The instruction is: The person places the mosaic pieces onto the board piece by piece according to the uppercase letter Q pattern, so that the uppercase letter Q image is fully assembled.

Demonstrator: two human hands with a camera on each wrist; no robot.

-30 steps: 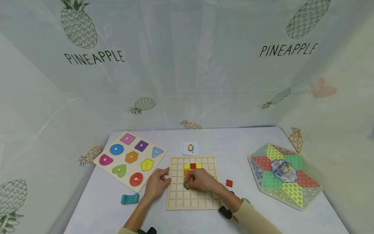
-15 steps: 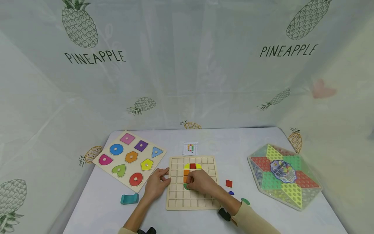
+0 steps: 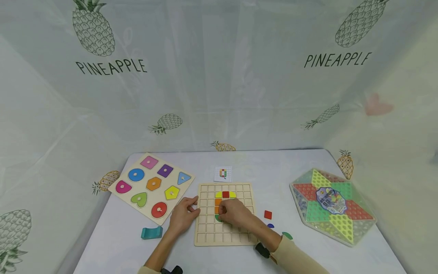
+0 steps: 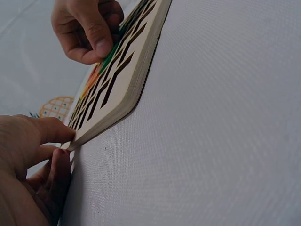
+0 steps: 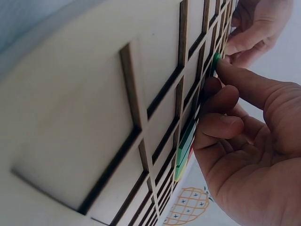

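Note:
A wooden grid board lies flat on the table. My left hand holds its left edge with thumb and fingertips, seen close up in the left wrist view. Over the board's middle, my right hand has thumb and finger on a small green quarter-round piece, whose edge shows by the thumb in the right wrist view. Above that piece sit orange squares, with yellow pieces and a red square across the top. Green pieces in another column show beneath my right fingers in the right wrist view.
A pattern card lies behind the board. Right of it are a loose red square, a blue piece and a green piece. A shape puzzle and teal block lie left, a hexagonal box far right.
The right hand has shifted very slightly at the green piece, and its forearm has drawn back a little, showing more of the loose blue and green pieces. The left hand stays put.

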